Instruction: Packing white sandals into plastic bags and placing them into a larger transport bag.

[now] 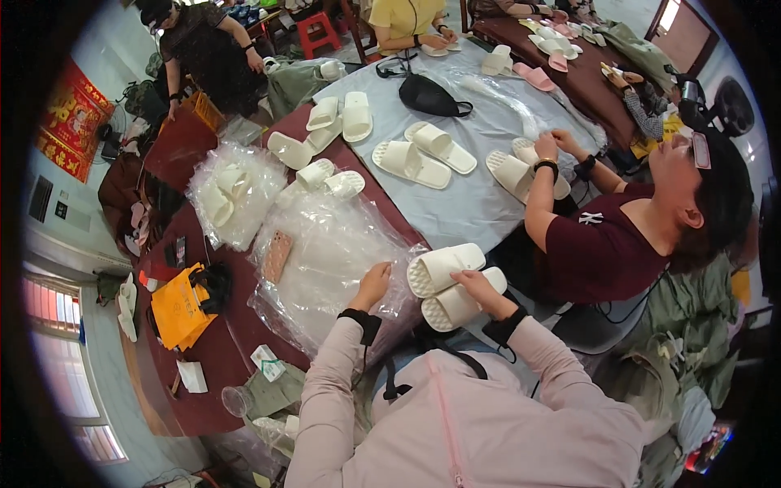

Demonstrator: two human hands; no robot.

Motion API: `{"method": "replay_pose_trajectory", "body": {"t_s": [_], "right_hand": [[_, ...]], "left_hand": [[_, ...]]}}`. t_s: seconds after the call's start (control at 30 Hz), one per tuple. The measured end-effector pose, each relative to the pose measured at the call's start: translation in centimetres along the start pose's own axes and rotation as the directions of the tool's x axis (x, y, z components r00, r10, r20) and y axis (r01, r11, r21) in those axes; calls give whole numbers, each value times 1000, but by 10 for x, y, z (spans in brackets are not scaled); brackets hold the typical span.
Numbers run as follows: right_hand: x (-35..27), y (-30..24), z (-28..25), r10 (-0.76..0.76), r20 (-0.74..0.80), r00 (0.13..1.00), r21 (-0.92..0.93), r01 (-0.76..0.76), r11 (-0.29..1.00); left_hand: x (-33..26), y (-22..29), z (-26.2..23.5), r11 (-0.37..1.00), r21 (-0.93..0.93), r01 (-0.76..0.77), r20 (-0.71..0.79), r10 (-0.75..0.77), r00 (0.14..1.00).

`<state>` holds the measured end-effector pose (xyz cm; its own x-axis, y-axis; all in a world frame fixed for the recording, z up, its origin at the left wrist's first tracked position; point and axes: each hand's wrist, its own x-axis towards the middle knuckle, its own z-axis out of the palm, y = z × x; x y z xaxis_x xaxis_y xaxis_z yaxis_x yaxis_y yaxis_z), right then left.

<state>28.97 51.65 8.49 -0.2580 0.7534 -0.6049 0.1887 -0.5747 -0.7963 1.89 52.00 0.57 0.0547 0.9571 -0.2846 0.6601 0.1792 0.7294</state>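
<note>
A pair of white slide slippers (pixel 443 272) is in my right hand (pixel 482 294), gripped by the straps, soles facing down toward the lap side of the table edge. Beside it my left hand (pixel 374 286) is closed at the edge of a clear plastic bag (pixel 346 244), on top of a flat pile of such bags. A pink quilted phone case (pixel 277 256) lies on that pile. More white slippers (pixel 327 179) rest just beyond the bags, and another pair (pixel 218 195) sits in crumpled clear plastic to the left.
A grey-blue cloth-covered table (pixel 455 203) holds several white slippers and a black pouch (pixel 429 96). At right a co-worker in maroon (pixel 606 236) handles slippers; others stand or sit farther off. A yellow bag (pixel 181 307) lies on the dark red tabletop (pixel 220 374) at left.
</note>
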Motion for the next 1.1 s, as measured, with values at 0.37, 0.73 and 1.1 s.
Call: {"method": "replay_pose_trajectory", "body": {"t_s": [0.37,0.73,1.1], "right_hand": [[10,9,21,-41,69,997,170,29,985],[13,12,-20,-63,-76,995,397,88,914],[13,-9,-23,-126,-120,985,418,166,893]], "left_hand": [[-6,7,23,837,-544,68,89,-23,996],[-15,34,10,856,-507,102,-52,-149,988],[2,39,2,867,-493,-74,-277,-76,958]]}}
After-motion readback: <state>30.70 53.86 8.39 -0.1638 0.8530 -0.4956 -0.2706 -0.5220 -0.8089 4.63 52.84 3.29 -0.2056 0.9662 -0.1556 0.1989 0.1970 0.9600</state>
